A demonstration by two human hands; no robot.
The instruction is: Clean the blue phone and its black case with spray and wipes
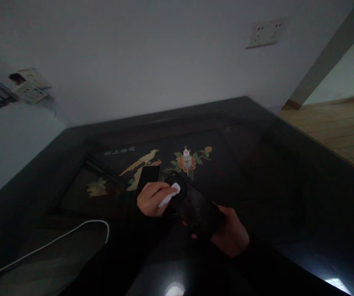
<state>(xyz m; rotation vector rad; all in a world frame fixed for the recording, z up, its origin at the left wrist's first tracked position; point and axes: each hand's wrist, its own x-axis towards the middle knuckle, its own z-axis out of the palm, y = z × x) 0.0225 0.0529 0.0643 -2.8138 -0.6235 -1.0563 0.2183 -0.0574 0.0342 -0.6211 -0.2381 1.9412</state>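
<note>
The left hand [152, 199] has its grip closed, fingers pinched around a small white folded wipe [170, 193], and presses that wipe against the round black ring at the upper end of a dark glossy slab-shaped phone [199, 211]. The right hand [230, 236] has its grip wrapped around the lower end of the same phone from beneath, thumb side towards the camera, holding it tilted above the bench, so the phone sits between the two hands and off the surface.

Just behind the left hand a second flat black rectangular device [148, 174] lies on the black lacquered bench [288, 185], over an inlaid picture of a pale yellow bird [141, 161] and orange flowers. On the flowers, just beyond the ring, stands a small clear plastic bottle [187, 159], upright. To the left a thin white cable [72, 234] loops across a grey surface at the near edge. On the white wall behind, a white wall socket plate [267, 33] is mounted. At far right lies a pale wooden floor [343, 127].
</note>
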